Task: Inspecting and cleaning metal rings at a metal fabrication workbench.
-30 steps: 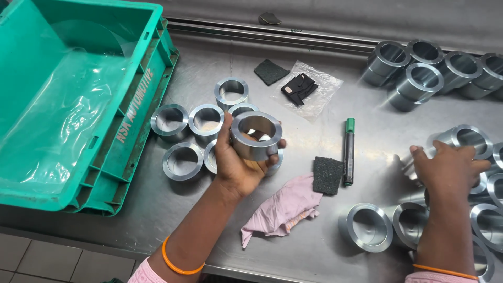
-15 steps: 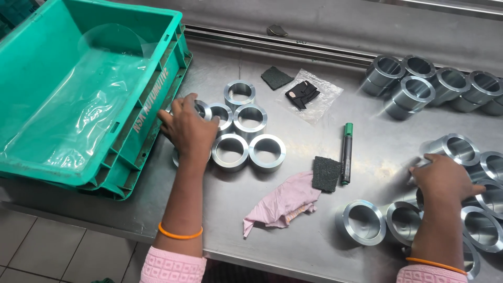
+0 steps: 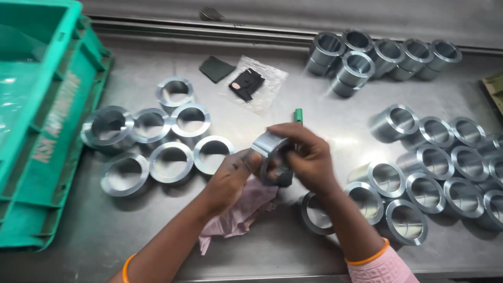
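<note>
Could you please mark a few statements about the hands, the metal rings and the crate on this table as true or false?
1. Both hands hold one metal ring above the table. True: the left hand and the right hand grip it together.
2. The green crate stands at the right edge of the table. False: it stands at the left.
3. A pink cloth lies under the hands. True.
4. The rings left of the hands are stacked in a tall pile. False: they lie side by side on the table.
5. The green marker lies inside the crate. False: it lies on the table behind the hands.
</note>
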